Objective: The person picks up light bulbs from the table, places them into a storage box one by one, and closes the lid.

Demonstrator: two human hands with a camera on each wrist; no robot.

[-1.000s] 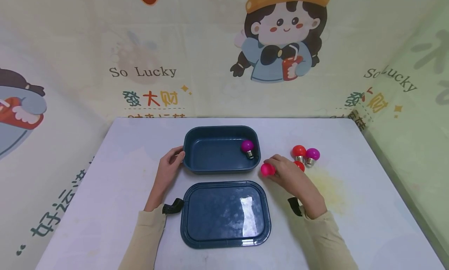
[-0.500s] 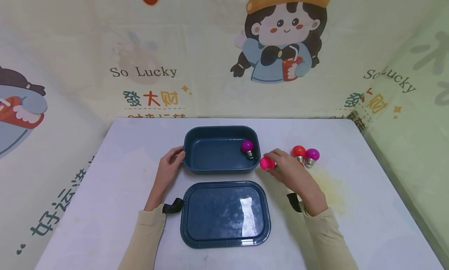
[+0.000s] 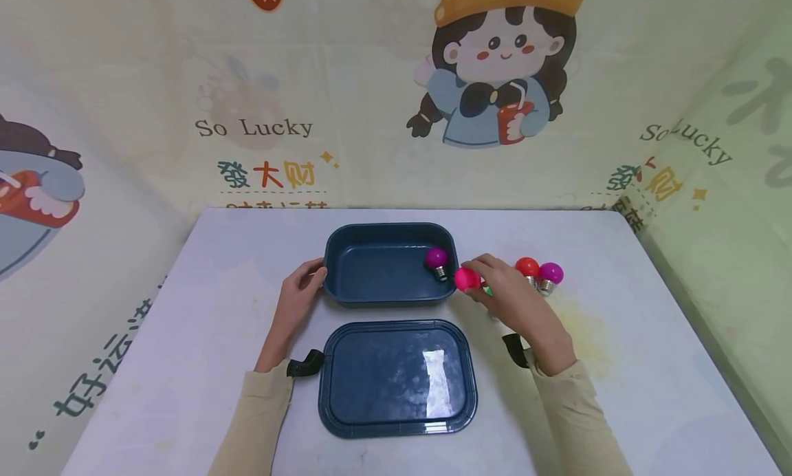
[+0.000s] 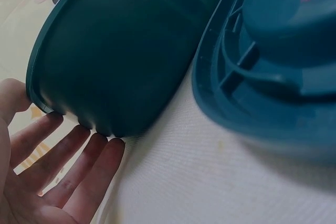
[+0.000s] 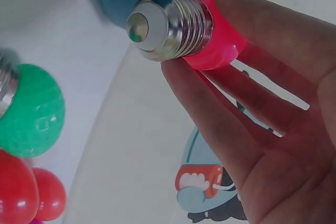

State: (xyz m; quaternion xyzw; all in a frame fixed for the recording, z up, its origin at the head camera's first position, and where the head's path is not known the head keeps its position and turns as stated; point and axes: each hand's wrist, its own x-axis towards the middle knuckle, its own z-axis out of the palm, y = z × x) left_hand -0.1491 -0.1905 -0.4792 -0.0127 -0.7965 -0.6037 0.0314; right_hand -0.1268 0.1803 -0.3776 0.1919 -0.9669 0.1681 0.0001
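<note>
My right hand [image 3: 516, 297] pinches a pink light bulb [image 3: 467, 278] right at the right rim of the dark blue box [image 3: 377, 302]. In the right wrist view the thumb and fingers press around its globe, and its silver screw base [image 5: 170, 24] points away from the palm. My left hand [image 3: 297, 294] rests on the left end of the box. Seen in the left wrist view, its nearly straight fingers [image 4: 79, 177] touch the wall with their tips, with the thumb at the rim. A purple bulb [image 3: 436, 258] lies inside the box at the right.
A dark blue lid [image 3: 377, 380] lies flat in front of the box. To the right sit a red bulb [image 3: 527, 267] and another purple bulb [image 3: 551, 273]. A green bulb [image 5: 34, 111] lies beside red ones, partly hidden under my right hand in the head view.
My right hand has carried the pink bulb up and a little left, from in front of the box's right corner to its right rim. The left hand and the box have stayed put.
</note>
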